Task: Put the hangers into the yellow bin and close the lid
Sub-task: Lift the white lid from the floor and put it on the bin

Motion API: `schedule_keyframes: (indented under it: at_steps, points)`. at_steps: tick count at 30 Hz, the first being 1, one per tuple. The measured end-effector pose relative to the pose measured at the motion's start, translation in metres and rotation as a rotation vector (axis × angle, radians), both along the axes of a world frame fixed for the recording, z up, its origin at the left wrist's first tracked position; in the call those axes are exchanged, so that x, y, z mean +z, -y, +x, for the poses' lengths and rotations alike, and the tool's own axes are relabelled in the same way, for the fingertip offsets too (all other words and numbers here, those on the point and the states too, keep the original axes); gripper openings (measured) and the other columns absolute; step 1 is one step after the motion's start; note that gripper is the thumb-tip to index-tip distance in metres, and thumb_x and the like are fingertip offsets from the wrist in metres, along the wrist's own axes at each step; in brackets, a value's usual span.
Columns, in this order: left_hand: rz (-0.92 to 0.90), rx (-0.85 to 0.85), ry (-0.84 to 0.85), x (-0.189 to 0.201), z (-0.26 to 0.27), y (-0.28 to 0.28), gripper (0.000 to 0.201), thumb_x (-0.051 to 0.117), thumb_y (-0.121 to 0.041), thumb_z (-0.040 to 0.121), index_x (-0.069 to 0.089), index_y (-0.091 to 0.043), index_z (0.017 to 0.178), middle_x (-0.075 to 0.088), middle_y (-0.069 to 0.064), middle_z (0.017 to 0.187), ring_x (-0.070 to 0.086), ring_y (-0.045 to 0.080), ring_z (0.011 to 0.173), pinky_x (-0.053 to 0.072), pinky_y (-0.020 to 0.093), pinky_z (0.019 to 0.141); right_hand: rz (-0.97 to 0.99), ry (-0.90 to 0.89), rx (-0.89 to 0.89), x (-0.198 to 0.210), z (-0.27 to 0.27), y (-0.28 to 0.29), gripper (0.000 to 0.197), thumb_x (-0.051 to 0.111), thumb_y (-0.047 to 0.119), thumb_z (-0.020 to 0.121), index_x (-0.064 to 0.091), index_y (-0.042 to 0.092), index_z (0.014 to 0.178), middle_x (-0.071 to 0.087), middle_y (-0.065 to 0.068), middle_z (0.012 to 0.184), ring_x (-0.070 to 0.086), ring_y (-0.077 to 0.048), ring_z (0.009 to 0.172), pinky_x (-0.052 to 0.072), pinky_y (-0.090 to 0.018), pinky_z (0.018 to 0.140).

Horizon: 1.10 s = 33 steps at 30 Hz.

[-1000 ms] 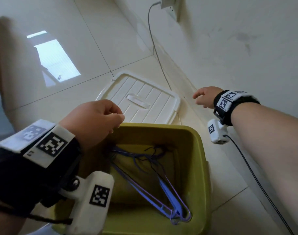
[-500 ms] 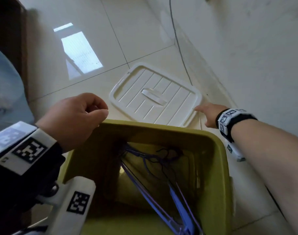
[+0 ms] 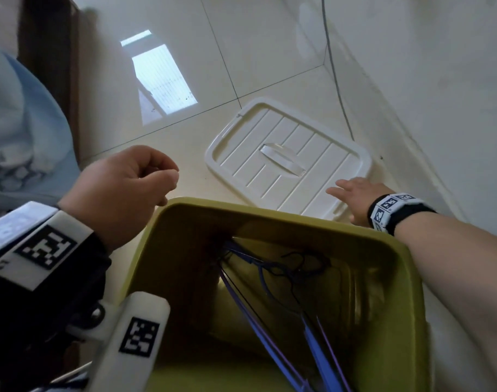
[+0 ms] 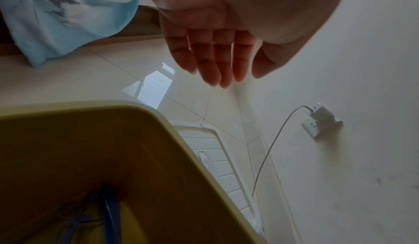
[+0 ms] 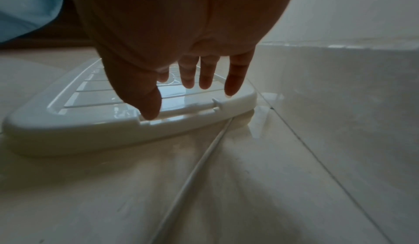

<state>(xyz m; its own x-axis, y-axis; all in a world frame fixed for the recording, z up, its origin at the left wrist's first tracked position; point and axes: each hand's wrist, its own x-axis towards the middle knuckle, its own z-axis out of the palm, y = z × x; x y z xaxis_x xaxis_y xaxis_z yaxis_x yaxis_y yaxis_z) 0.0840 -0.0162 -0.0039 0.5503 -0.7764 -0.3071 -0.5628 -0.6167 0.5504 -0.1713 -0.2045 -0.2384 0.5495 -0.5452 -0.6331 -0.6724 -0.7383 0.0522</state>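
Observation:
The yellow bin (image 3: pixel 270 213) stands open on the floor, and several blue and purple hangers (image 3: pixel 270 329) lie inside it. The left wrist view shows the bin's rim (image 4: pixel 136 108) and the hangers (image 4: pixel 111 212) deep inside. The white lid (image 3: pixel 320 154) lies flat on the tiles just beyond the bin. My right hand (image 3: pixel 352 190) reaches over the lid's near right edge. In the right wrist view, that hand (image 5: pixel 181 97) has straight, spread fingers, with the thumb tip at the lid's rim (image 5: pixel 90 129). My left hand (image 3: pixel 128 188) hovers by the bin's far left corner, loosely curled and empty.
A wall runs along the right, close to the lid, with a grey cable (image 3: pixel 337 80) down it to a socket with a plug (image 4: pixel 322 115). Light-blue cloth (image 3: pixel 15 123) and dark wooden furniture (image 3: pixel 49 52) are at the left. Glossy tiled floor lies beyond.
My right hand has dropped from mid-air to the lid's near right edge. My left hand has drifted left off the bin's rim, and the view has tilted toward the lid.

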Motion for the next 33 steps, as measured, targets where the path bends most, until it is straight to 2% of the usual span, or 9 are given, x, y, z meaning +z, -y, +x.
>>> schedule_keyframes:
  at_steps: [4, 8, 10, 12, 16, 20, 22, 27, 33]
  points:
    - [-0.068, 0.147, -0.059, -0.003, 0.010, 0.007, 0.008, 0.050, -0.028, 0.088, 0.057, -0.029, 0.086, 0.064, -0.001, 0.088, 0.062, 0.017, 0.080, 0.050, 0.036, 0.075, 0.044, -0.064, 0.068, -0.009, 0.002, -0.001, 0.080, 0.054, 0.018, 0.089, 0.005, 0.035, 0.150, 0.003, 0.008, 0.161, 0.007, -0.018, 0.148, 0.028, -0.043, 0.113]
    - [-0.095, 0.217, -0.094, -0.005, 0.015, 0.015, 0.012, 0.049, -0.027, 0.089, 0.060, -0.023, 0.092, 0.064, -0.002, 0.086, 0.060, 0.017, 0.078, 0.045, 0.033, 0.070, 0.084, -0.108, 0.075, -0.012, 0.001, -0.006, 0.080, 0.052, 0.014, 0.091, 0.004, 0.037, 0.150, -0.006, 0.005, 0.161, 0.001, -0.022, 0.148, 0.024, -0.044, 0.114]
    - [-0.101, 0.212, -0.086, -0.008, 0.014, 0.018, 0.009, 0.050, -0.027, 0.089, 0.058, -0.026, 0.085, 0.064, -0.002, 0.086, 0.060, 0.017, 0.077, 0.045, 0.033, 0.070, 0.057, -0.071, 0.083, -0.015, 0.001, -0.009, 0.076, 0.049, 0.012, 0.090, 0.010, 0.038, 0.149, 0.003, 0.000, 0.160, 0.008, -0.026, 0.147, 0.027, -0.044, 0.112]
    - [-0.092, 0.198, -0.083, -0.009, 0.013, 0.021, 0.009, 0.050, -0.026, 0.089, 0.059, -0.026, 0.087, 0.064, -0.002, 0.085, 0.061, 0.017, 0.077, 0.046, 0.033, 0.070, 0.006, -0.023, 0.096, -0.018, 0.000, -0.010, 0.064, 0.048, 0.013, 0.088, 0.025, 0.036, 0.143, 0.022, -0.004, 0.153, 0.022, -0.026, 0.140, 0.033, -0.043, 0.107]
    - [-0.094, 0.188, -0.084, -0.008, 0.016, 0.023, 0.010, 0.051, -0.026, 0.088, 0.058, -0.028, 0.081, 0.066, -0.001, 0.085, 0.061, 0.018, 0.076, 0.046, 0.034, 0.069, -0.059, -0.048, 0.156, -0.018, -0.002, -0.010, 0.040, 0.045, 0.019, 0.092, 0.041, 0.027, 0.131, 0.040, -0.001, 0.135, 0.039, -0.022, 0.124, 0.040, -0.034, 0.093]
    - [-0.099, 0.183, -0.075, -0.006, 0.017, 0.020, 0.010, 0.053, -0.025, 0.087, 0.060, -0.028, 0.080, 0.067, 0.000, 0.084, 0.062, 0.019, 0.075, 0.047, 0.036, 0.071, -0.059, -0.058, 0.209, -0.020, -0.004, -0.006, 0.039, 0.046, 0.005, 0.089, 0.047, 0.023, 0.124, 0.047, 0.002, 0.126, 0.045, -0.020, 0.115, 0.042, -0.028, 0.081]
    - [-0.104, 0.183, -0.071, -0.005, 0.018, 0.019, 0.011, 0.053, -0.024, 0.087, 0.060, -0.028, 0.079, 0.067, 0.000, 0.084, 0.062, 0.020, 0.075, 0.048, 0.038, 0.072, -0.052, -0.062, 0.229, -0.020, -0.004, -0.005, 0.042, 0.047, 0.002, 0.087, 0.047, 0.022, 0.123, 0.047, 0.002, 0.126, 0.047, -0.020, 0.113, 0.042, -0.028, 0.081]
    - [-0.097, 0.185, -0.077, -0.001, 0.022, 0.013, 0.012, 0.052, -0.026, 0.086, 0.060, -0.030, 0.078, 0.067, -0.001, 0.082, 0.062, 0.018, 0.074, 0.048, 0.037, 0.071, -0.031, -0.012, 0.249, -0.005, -0.002, 0.001, 0.037, 0.053, 0.018, 0.087, 0.046, 0.023, 0.124, 0.049, 0.003, 0.127, 0.051, -0.019, 0.113, 0.047, -0.029, 0.081]
    - [-0.090, 0.176, -0.084, -0.003, 0.019, 0.002, 0.012, 0.052, -0.025, 0.086, 0.059, -0.030, 0.079, 0.067, -0.001, 0.083, 0.062, 0.018, 0.075, 0.047, 0.036, 0.070, 0.054, 0.237, 0.000, 0.029, 0.007, 0.021, 0.034, 0.067, 0.028, 0.080, 0.057, 0.025, 0.113, 0.055, 0.007, 0.125, 0.057, -0.019, 0.103, 0.049, -0.030, 0.085]
